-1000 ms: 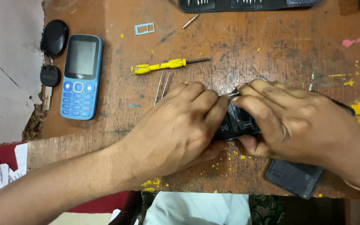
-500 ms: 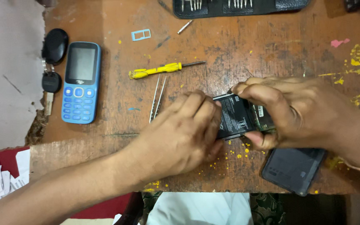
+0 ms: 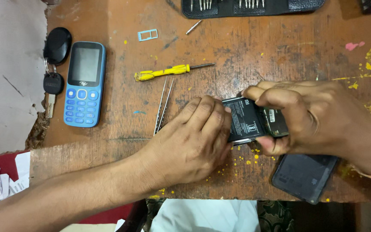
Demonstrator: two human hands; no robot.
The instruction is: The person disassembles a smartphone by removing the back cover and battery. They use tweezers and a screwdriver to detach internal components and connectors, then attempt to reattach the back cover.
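Note:
An opened black smartphone [image 3: 254,122] with its battery showing lies on the worn wooden table [image 3: 258,47]. My right hand [image 3: 310,118] grips its right part from above, fingers curled over the top edge. My left hand [image 3: 194,141] holds the phone's left end, fingertips pressed on the battery's edge. A dark back cover [image 3: 303,176] lies just below my right hand at the table's near edge. Metal tweezers [image 3: 163,105] lie just left of my left hand.
A yellow screwdriver [image 3: 168,71] lies above the tweezers. A blue keypad phone [image 3: 83,83] and a black key fob with keys [image 3: 54,60] sit at the left. A small blue card tray [image 3: 147,35], a loose bit [image 3: 193,27] and a black bit case [image 3: 250,7] lie at the back.
The phone and both hands have shifted slightly right. My hands have drawn apart, so more of the battery shows between them.

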